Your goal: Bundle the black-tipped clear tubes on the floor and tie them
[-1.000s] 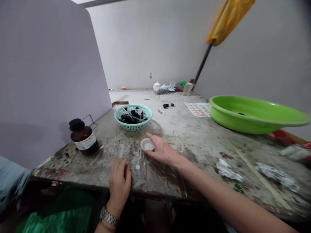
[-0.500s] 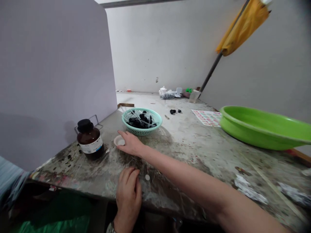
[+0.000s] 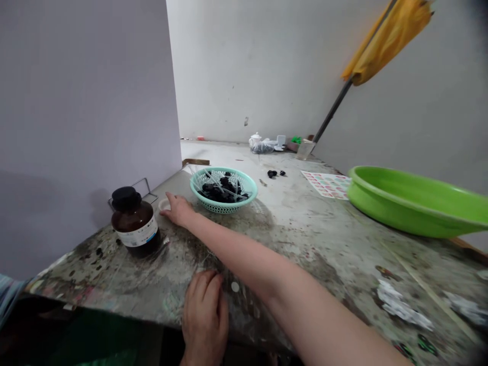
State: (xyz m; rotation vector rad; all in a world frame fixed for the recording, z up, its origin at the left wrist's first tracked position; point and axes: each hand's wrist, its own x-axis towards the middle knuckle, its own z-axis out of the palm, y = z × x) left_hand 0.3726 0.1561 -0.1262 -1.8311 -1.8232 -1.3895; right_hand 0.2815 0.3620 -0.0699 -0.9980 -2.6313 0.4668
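Note:
My right hand (image 3: 178, 209) reaches across the stained table (image 3: 305, 229) with its fingers on a small white cup (image 3: 164, 204). The cup stands on the tabletop between a brown glass bottle (image 3: 134, 222) with a black cap and a teal basket (image 3: 223, 189) of dark pieces and clear sticks. My left hand (image 3: 205, 315) rests palm down at the table's near edge, holding nothing. A small white disc (image 3: 235, 286) lies just right of its fingers.
A grey partition board (image 3: 87, 117) stands along the left. A big green basin (image 3: 415, 201) sits at the right, a sticker sheet (image 3: 328, 184) beside it. Crumpled foil bits (image 3: 400, 305) lie near right. A yellow cloth on a pole (image 3: 389, 35) leans in the corner.
My right hand has slid the small white cup leftwards across the table, from the middle to beside the brown bottle. My left hand has stayed at the near edge.

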